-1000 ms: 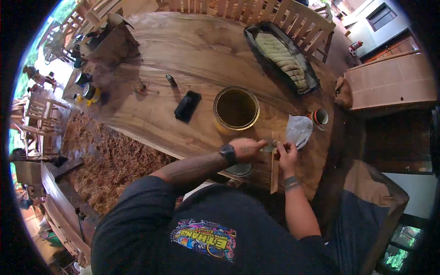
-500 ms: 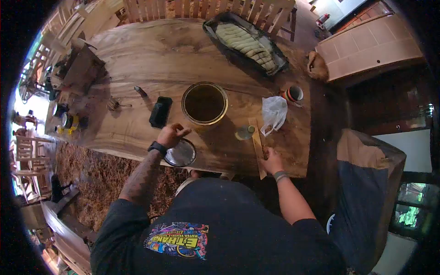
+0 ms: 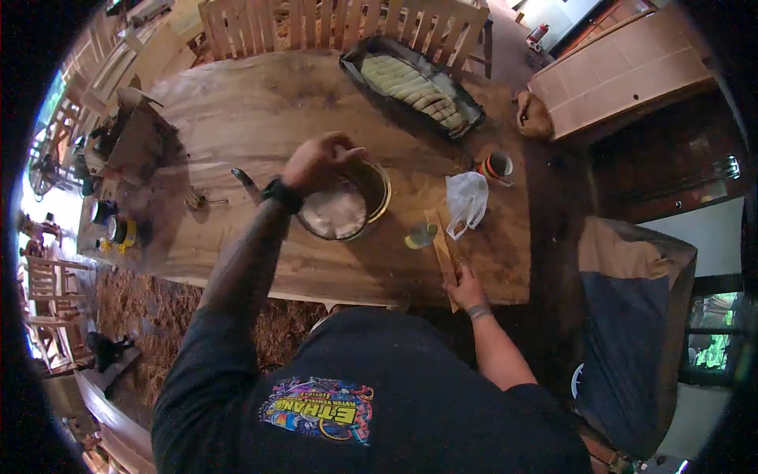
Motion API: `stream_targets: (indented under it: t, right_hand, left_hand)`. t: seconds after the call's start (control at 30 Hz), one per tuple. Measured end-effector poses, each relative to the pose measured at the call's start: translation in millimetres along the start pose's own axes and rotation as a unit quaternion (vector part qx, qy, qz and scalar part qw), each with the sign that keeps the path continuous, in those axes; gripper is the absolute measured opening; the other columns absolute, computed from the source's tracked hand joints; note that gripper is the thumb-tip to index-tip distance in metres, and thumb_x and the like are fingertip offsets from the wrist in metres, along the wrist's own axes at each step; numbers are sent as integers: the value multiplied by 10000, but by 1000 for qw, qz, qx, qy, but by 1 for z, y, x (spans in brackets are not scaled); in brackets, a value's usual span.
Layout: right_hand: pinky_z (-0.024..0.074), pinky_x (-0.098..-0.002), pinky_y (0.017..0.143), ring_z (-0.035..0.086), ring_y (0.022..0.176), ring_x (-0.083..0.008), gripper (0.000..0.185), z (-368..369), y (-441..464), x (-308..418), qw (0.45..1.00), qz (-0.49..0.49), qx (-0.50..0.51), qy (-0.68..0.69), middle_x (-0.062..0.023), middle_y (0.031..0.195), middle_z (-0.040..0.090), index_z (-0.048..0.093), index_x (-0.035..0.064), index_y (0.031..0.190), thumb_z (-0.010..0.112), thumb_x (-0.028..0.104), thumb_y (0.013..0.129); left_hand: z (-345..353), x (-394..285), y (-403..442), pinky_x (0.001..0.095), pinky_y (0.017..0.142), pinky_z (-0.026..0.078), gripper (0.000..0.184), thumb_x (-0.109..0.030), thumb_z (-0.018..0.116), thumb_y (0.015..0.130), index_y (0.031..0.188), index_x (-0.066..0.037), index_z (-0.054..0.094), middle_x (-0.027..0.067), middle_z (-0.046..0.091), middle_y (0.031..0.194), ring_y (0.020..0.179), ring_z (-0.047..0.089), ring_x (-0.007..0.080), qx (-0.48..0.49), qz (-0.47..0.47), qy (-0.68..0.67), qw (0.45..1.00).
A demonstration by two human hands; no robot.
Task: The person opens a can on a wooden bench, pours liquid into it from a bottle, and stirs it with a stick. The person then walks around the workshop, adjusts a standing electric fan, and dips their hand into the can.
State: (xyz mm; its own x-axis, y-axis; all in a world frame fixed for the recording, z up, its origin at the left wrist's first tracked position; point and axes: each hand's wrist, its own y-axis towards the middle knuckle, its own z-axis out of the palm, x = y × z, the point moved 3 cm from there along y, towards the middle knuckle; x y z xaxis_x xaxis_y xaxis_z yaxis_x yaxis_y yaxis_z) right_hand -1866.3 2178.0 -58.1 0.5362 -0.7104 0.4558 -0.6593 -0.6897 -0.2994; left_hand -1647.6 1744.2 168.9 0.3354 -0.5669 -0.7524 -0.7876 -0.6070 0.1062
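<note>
My left hand (image 3: 322,160) is raised at the near left side of the metal can (image 3: 380,189). It grips the upper edge of a round, pale lid (image 3: 335,211), which covers part of the can's opening from view. Near the table's front edge, my right hand (image 3: 467,289) is closed on the lower end of a flat wooden stick (image 3: 442,246). A small clear bottle (image 3: 421,235) lies beside the stick. Just right of the stick's top is a crumpled white plastic bag (image 3: 467,202).
A striped cup (image 3: 497,166) stands behind the bag. Farther back is a black tray with a pale segmented pad (image 3: 410,87). On the left of the wooden table (image 3: 260,103) are a cardboard box (image 3: 138,142), small jars (image 3: 118,229) and a dark marker-like object (image 3: 242,176).
My left hand has lifted the lid from the table's front edge up to the can. The black phone is now hidden. My right hand stays at the stick. The view has shifted slightly.
</note>
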Motion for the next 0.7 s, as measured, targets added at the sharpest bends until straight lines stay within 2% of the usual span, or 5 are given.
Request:
stream_targets:
  t: [0.2,0.3,0.43,0.63,0.7]
  right_hand:
    - [548,-448,895,693,1021,-348,515,-8,-32,-48,998,5,-49,35,-193,1088,704,619,21,1166,853,296,798]
    - [548,-438,901,701,1023,-334,489,-47,-91,-37,989,104,-21,104,-187,1082,714,639,19,1146,846,310,812]
    - [550,-421,905,705,1017,-334,458,-49,-201,-79,960,249,-67,105,-184,1056,721,669,23,1141,828,323,833]
    - [557,-430,871,713,971,-327,474,81,-379,-176,946,310,93,-4,-200,936,721,736,17,935,742,487,879]
    - [563,-440,803,719,872,-322,532,100,-449,-166,912,373,174,4,-203,836,706,739,21,858,697,550,897]
  left_hand:
    - [70,24,78,472,865,541,586,-614,662,920,1047,-47,735,213,731,953,922,700,400,66,-6,119,991]
    - [68,4,56,494,1008,484,571,-625,688,886,1171,-130,697,177,648,1266,1179,598,387,0,77,207,975]
    - [56,-44,0,672,1145,305,898,-750,727,750,1456,-232,527,150,358,1608,1456,309,515,175,100,348,916]
    - [59,-48,-23,682,1182,241,880,-641,732,790,1520,-225,471,164,441,1565,1490,267,484,235,109,292,921]
    - [77,14,-13,637,1166,300,857,-556,741,814,1535,-200,444,188,484,1526,1483,315,435,178,262,305,898]
